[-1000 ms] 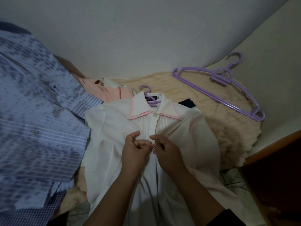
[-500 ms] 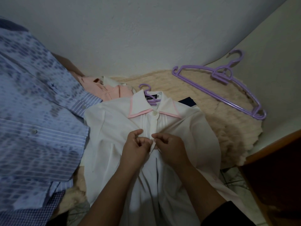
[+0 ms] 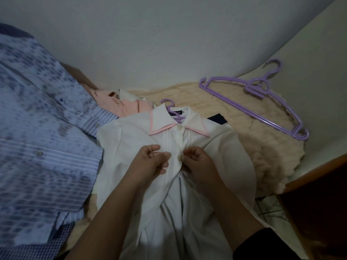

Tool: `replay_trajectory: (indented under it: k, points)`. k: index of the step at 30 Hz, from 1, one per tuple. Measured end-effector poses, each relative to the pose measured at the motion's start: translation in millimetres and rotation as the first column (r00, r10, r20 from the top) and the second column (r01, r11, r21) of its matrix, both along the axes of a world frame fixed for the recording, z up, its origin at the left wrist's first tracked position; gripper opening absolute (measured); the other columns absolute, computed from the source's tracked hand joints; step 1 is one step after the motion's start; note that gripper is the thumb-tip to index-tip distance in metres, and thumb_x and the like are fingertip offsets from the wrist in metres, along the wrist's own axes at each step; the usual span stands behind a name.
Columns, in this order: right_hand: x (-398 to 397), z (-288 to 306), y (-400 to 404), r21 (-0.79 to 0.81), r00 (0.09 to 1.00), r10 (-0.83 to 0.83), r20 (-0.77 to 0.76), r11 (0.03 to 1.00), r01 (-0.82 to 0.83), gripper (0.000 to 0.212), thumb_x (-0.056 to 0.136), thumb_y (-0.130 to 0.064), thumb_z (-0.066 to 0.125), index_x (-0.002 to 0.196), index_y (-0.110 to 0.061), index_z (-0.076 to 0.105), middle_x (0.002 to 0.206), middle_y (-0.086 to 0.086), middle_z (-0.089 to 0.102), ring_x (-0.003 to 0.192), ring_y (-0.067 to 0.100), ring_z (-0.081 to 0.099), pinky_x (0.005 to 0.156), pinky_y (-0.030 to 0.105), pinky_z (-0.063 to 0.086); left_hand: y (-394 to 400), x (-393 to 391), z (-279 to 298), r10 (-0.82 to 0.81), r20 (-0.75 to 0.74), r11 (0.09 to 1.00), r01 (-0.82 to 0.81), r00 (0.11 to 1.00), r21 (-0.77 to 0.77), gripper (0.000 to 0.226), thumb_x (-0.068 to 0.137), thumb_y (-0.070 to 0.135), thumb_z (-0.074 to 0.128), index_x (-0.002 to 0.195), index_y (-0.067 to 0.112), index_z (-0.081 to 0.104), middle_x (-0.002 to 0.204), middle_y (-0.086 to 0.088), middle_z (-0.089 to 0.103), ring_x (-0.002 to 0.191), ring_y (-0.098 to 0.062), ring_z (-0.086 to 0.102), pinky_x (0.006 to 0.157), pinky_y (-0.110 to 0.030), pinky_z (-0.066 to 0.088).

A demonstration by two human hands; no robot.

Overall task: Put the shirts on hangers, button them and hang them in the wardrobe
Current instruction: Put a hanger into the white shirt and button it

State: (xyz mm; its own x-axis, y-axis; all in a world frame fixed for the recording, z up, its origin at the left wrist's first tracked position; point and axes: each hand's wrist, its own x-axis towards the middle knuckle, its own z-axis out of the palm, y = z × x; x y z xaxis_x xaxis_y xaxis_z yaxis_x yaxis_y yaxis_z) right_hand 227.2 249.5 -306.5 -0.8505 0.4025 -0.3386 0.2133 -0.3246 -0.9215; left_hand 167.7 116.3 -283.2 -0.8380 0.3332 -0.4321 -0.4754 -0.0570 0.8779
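1. Left hand at the centre of the view, fingers curled, pinching the left edge of the front opening of a white shirt.
2. Right hand just beside it, fingers curled, pinching a small pale button at the right edge of the same opening.
3. Both hands almost touching over the shirt's chest, forearms reaching in from the bottom edge; a dark sleeve on the right arm.
4. White shirt spread flat, front up, on a fluffy cream blanket, collar farthest from the viewer.
5. Collar trimmed in pink, with the top button fastened; below the hands, the front hanging open.
6. Hook of a purple hanger sticking out of the collar, the rest hidden inside the shirt.
7. To the left, a blue patterned shirt with striped panels, overlapping the white shirt's left sleeve.
8. Beyond the white shirt's left shoulder, a crumpled pink shirt.
9. To the far right, well apart from the hands, spare purple hangers lying on the blanket against a pale wall; exact count unclear.
10. A small piece of dark fabric just beside the right collar tip.
11. Dark wooden furniture at the lower right corner.
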Motion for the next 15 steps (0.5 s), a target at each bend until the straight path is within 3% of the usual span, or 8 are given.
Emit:
replay_trajectory:
  k: [2,5,9,15]
  points:
    - [-5,2,-1,-0.108,0.999,-0.001,-0.042,0.994,-0.004,0.014,0.085,0.002,0.062,0.084,-0.01,0.056,0.066,0.002,0.065,0.058,0.011,0.058,0.058,0.023,0.05,3,2,0,-0.04,-0.052,0.998,0.038,0.998,-0.043,0.036,0.082,0.008,0.072,0.11,0.011,0.049,0.09,-0.014,0.065,0.067,-0.017,0.058,0.061,-0.029,0.045]
    - [-10,3,-1,-0.178,0.995,-0.002,-0.097,0.984,-0.016,0.016,0.086,0.007,0.057,0.083,-0.009,0.054,0.064,0.002,0.065,0.059,0.012,0.06,0.058,0.023,0.051,10,0,-1,-0.031,-0.049,0.999,0.03,0.998,-0.026,0.04,0.08,0.004,0.072,0.113,0.007,0.049,0.082,-0.009,0.063,0.065,-0.014,0.057,0.057,-0.026,0.047]
    - [-15,0,2,-0.201,0.996,-0.016,-0.092,0.98,-0.002,0.015,0.086,0.007,0.057,0.084,-0.008,0.055,0.071,0.006,0.063,0.065,0.016,0.061,0.064,0.026,0.053,15,-8,-4,-0.013,-0.027,0.999,0.012,1.0,-0.033,0.031,0.084,-0.001,0.066,0.108,0.009,0.049,0.078,-0.005,0.063,0.061,-0.011,0.057,0.051,-0.02,0.049]
    - [-31,-13,17,-0.145,0.999,-0.052,0.004,0.988,0.052,0.02,0.088,0.005,0.055,0.099,-0.013,0.056,0.093,0.01,0.066,0.087,0.024,0.064,0.088,0.042,0.052,23,-20,-17,0.061,-0.113,0.991,-0.074,0.992,-0.113,0.025,0.091,0.001,0.058,0.111,0.009,0.045,0.085,-0.005,0.063,0.067,-0.016,0.058,0.063,-0.03,0.048]
